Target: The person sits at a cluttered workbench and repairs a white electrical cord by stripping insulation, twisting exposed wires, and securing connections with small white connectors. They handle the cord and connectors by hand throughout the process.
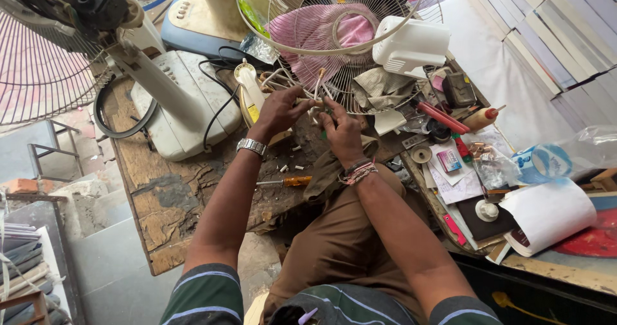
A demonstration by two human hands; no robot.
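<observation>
My left hand [283, 108] and my right hand [342, 132] meet over a worn wooden bench [164, 196], both pinching thin white wires [318, 84] that rise toward a tilted fan [334, 29] with a pink blade inside a wire cage and a white motor housing [411, 45]. A metal watch sits on my left wrist and thread bands on my right. A screwdriver with an amber handle [286, 181] lies on the bench under my left forearm.
A white pedestal fan base [177, 103] with black cable stands to the left, a second caged fan [38, 61] beyond it. Small tools, a red-capped glue bottle [482, 117], papers and a roll of white sheet [546, 212] crowd the right. Stacked boxes [553, 36] fill the upper right.
</observation>
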